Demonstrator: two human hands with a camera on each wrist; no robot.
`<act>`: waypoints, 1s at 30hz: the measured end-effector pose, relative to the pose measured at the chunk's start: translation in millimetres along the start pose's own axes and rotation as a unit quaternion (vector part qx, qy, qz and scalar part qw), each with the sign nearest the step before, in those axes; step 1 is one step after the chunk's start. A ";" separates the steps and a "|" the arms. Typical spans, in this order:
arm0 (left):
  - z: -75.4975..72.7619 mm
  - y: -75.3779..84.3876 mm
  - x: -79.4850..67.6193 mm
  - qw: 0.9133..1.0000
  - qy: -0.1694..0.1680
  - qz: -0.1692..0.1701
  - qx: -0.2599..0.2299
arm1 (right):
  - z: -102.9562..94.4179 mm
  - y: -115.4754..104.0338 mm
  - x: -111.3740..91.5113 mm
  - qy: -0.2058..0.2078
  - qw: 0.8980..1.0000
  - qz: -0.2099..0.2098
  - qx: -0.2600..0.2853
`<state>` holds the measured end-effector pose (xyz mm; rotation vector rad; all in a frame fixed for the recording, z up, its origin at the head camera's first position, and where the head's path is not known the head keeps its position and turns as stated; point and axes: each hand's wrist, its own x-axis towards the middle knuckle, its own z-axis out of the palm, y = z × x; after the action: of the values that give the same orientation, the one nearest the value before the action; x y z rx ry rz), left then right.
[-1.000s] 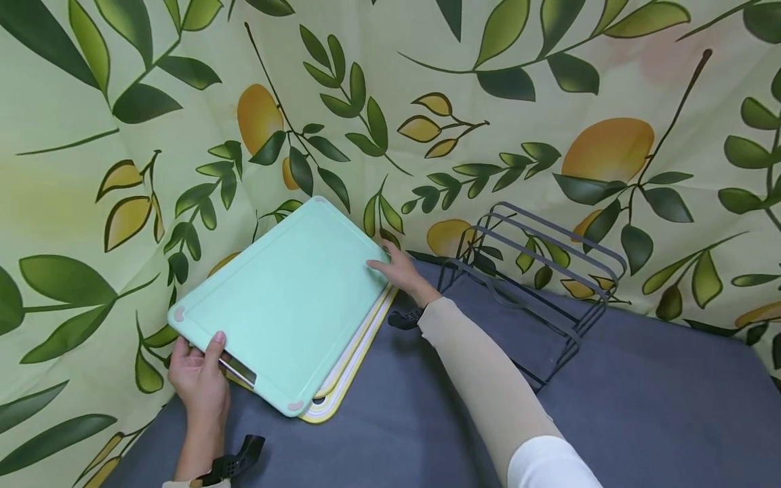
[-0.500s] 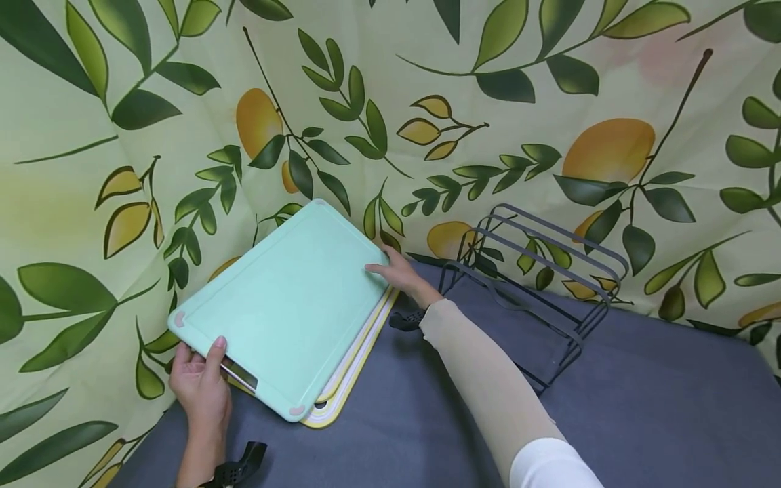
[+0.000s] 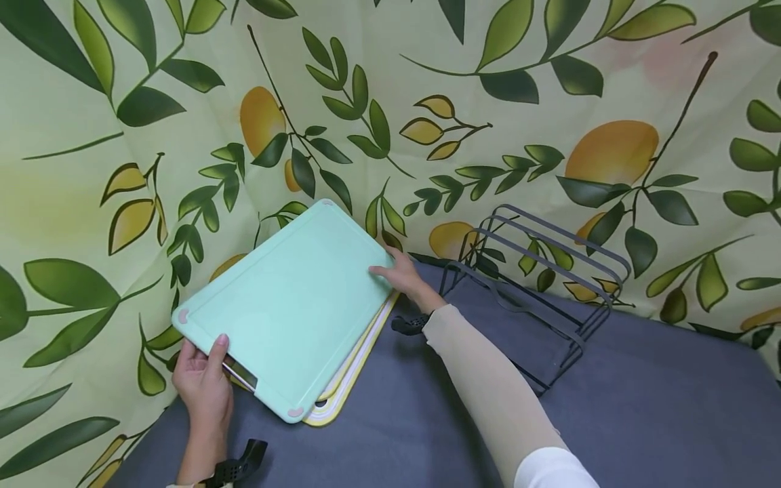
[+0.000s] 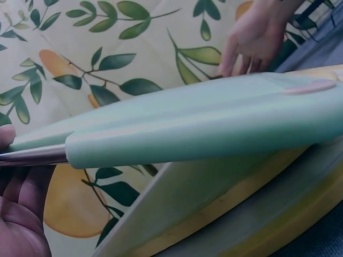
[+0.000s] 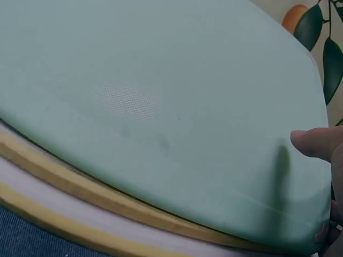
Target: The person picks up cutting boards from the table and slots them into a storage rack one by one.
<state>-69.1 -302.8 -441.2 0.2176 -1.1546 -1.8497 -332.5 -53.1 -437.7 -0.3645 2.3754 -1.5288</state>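
Observation:
A mint-green cutting board [image 3: 287, 305] with pinkish corner pads lies tilted, its near left end raised over white boards with yellow edges [image 3: 350, 369]. My left hand [image 3: 204, 386] grips its near left edge by the handle slot, thumb on top and fingers underneath. In the left wrist view a gap shows between the mint board [image 4: 203, 126] and the board below. My right hand [image 3: 405, 274] holds the far right edge, its thumb [image 5: 316, 143] over the top face and the other fingers at the side, mostly hidden.
A dark wire rack [image 3: 531, 285] with several upright loops stands to the right, behind my right forearm. A leaf-and-fruit patterned cloth [image 3: 366, 81] hangs behind and at the left of the grey table [image 3: 659, 407].

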 end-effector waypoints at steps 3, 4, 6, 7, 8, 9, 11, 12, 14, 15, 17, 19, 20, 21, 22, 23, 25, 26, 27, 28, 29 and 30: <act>1.2 -1.0 0.0 1.000 -0.004 -0.004 0.006 | -1.4 1.3 -2.4 0.008 1.000 0.000 -0.014; 1.6 -1.2 -0.2 1.000 -0.006 -0.007 0.006 | -1.8 2.8 -3.0 0.011 1.000 -0.003 -0.022; 2.5 -1.7 -0.3 1.000 -0.008 -0.013 0.006 | -2.4 5.9 -5.0 0.019 0.999 -0.008 -0.033; 2.8 -2.0 -0.2 1.000 -0.009 -0.017 0.006 | -2.5 7.8 -6.0 0.023 0.999 -0.010 -0.039; 3.1 -2.3 -0.2 1.000 -0.011 -0.020 0.006 | -2.7 9.8 -7.0 0.028 0.999 -0.012 -0.046; 3.3 -2.6 -0.1 1.000 -0.012 -0.022 0.006 | -2.7 11.8 -8.1 0.031 0.998 -0.013 -0.050; 3.3 -2.8 0.1 1.000 -0.011 -0.026 0.004 | -2.3 14.2 -11.0 0.036 0.998 -0.015 -0.054; 3.1 -2.7 0.1 1.000 -0.010 -0.028 0.004 | -1.7 15.0 -12.4 0.039 0.998 -0.014 -0.055; 2.5 -2.6 0.0 1.000 -0.007 -0.031 0.002 | -0.2 16.1 -14.6 0.044 0.997 -0.013 -0.055; 2.2 -2.4 -0.1 0.999 -0.005 -0.031 0.002 | 0.7 16.2 -15.9 0.047 0.997 -0.012 -0.052; 1.2 -2.0 -0.2 0.999 -0.001 -0.033 0.001 | 3.0 16.6 -17.8 0.053 0.997 -0.011 -0.045; 0.4 -1.7 -0.1 0.999 -0.002 -0.036 0.002 | 5.2 17.7 -19.4 0.060 0.997 -0.011 -0.043; 0.2 -1.6 0.1 0.999 -0.003 -0.037 0.002 | 6.0 18.5 -20.1 0.064 0.997 -0.012 -0.043; 0.0 -1.7 0.3 0.999 -0.004 -0.039 0.004 | 6.6 19.3 -21.1 0.067 0.997 -0.011 -0.042; -0.2 -1.7 0.5 0.999 -0.005 -0.041 0.005 | 7.1 20.3 -22.2 0.069 0.997 -0.012 -0.042; -0.5 -1.9 0.7 0.999 -0.006 -0.043 0.007 | 7.5 21.4 -23.1 0.071 0.996 -0.012 -0.042; -0.9 -2.3 1.1 0.999 -0.008 -0.046 0.015 | 8.3 23.8 -25.3 0.072 0.996 -0.012 -0.042; -1.1 -2.7 1.3 0.999 -0.008 -0.049 0.018 | 8.6 25.0 -26.4 0.073 0.996 -0.013 -0.040; -1.3 -3.0 1.5 0.998 -0.008 -0.051 0.021 | 8.8 26.2 -27.5 0.073 0.996 -0.015 -0.038; -1.4 -3.3 1.6 0.998 -0.007 -0.053 0.025 | 9.0 27.3 -28.7 0.073 0.997 -0.016 -0.036; -1.5 -3.7 2.0 0.998 -0.006 -0.055 0.029 | 9.2 28.2 -29.7 0.074 0.997 -0.016 -0.033; -1.4 -4.0 2.6 0.998 -0.006 -0.056 0.031 | 9.4 29.0 -30.8 0.074 0.997 -0.017 -0.029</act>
<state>-72.1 -305.1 -444.4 0.3125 -1.2310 -1.9164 -302.0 -38.0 -464.6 -0.3158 2.5422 -1.5544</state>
